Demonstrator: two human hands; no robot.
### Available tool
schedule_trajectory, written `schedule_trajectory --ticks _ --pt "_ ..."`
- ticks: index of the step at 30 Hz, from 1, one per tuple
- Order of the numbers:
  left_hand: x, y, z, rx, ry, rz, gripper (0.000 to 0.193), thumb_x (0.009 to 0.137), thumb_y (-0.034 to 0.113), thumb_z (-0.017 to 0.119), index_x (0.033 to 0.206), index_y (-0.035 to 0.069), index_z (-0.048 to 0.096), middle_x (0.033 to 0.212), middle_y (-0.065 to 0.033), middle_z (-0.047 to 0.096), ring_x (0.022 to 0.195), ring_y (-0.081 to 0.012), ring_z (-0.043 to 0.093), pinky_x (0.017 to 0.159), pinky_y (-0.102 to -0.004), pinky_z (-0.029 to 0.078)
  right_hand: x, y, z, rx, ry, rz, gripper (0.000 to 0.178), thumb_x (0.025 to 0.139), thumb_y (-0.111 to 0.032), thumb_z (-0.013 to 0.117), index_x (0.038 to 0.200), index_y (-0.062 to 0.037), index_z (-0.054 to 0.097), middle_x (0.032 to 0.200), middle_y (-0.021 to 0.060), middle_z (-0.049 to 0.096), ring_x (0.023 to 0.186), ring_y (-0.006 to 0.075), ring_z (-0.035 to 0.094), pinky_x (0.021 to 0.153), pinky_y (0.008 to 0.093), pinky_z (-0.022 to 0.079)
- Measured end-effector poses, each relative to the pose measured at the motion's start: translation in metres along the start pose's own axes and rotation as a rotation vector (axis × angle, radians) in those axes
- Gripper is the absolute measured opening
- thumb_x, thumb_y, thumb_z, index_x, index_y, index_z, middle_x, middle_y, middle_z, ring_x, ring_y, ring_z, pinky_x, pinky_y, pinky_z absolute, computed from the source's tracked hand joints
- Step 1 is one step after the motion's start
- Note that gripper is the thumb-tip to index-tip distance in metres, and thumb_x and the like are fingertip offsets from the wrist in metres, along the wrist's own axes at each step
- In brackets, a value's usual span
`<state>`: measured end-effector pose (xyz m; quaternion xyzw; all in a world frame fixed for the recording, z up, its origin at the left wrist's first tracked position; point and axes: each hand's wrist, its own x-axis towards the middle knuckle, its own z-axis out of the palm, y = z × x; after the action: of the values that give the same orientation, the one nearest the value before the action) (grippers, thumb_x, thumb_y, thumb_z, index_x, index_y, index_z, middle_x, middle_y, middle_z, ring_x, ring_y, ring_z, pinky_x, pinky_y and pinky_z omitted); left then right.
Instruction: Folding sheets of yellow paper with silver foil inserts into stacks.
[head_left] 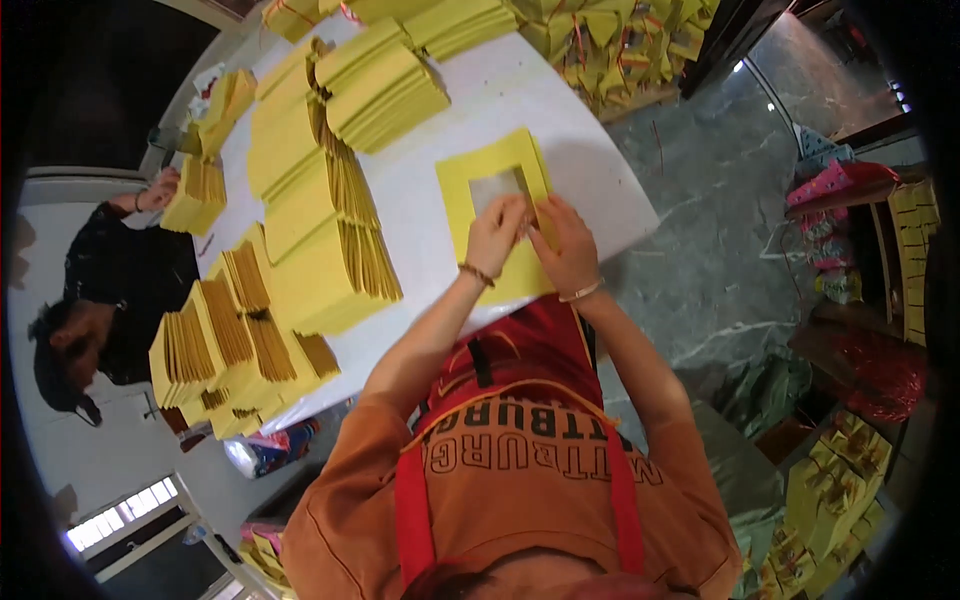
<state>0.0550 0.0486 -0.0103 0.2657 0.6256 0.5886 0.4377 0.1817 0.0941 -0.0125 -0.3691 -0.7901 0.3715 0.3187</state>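
Yellow paper (456, 190) with a grey rectangle (488, 192) in its middle lies near the table's right corner, looking like a small stack of sheets. Over its lower part my left hand (498, 235) is closed, fingers curled together in a pinch beside the grey rectangle. My right hand (568, 248) rests on the paper's right side with fingers bent, its thumb and fingertips meeting those of the left. Whatever sits between the fingertips is too small to make out.
Tall piles of folded yellow paper (310, 250) fill the white table's (590, 150) left and far sides. Across the left edge, another person's hand (160, 190) touches a yellow bundle (195, 195). Tied yellow bundles (610, 50) are heaped beyond the table; more (835, 480) stand at lower right.
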Motion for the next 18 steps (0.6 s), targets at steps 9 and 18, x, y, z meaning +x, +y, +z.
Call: schedule_trajectory --ticks 9,18 --pt "0.005 0.005 -0.003 -0.300 0.056 -0.051 0.021 0.083 0.017 0.060 0.090 0.000 0.051 0.069 -0.0038 0.055 0.053 -0.0079 0.047 0.046 -0.0219 0.039 -0.005 -0.037 0.003 -0.096 0.132 -0.215 0.050 0.072 -0.013 0.064 0.118 -0.0075 0.047 0.111 0.0128 0.053 0.108 0.0275 0.047 0.093 0.0431 0.032" --pt "0.000 0.001 -0.002 -0.134 0.126 -0.034 0.019 0.085 0.016 0.056 0.073 0.001 0.052 0.060 -0.0021 0.051 0.051 -0.0089 0.049 0.044 -0.0231 0.039 0.002 -0.026 -0.006 0.243 -0.092 0.074 0.050 0.075 -0.012 0.062 0.121 -0.0029 0.044 0.118 0.0148 0.050 0.112 0.0294 0.044 0.093 0.0354 0.036"
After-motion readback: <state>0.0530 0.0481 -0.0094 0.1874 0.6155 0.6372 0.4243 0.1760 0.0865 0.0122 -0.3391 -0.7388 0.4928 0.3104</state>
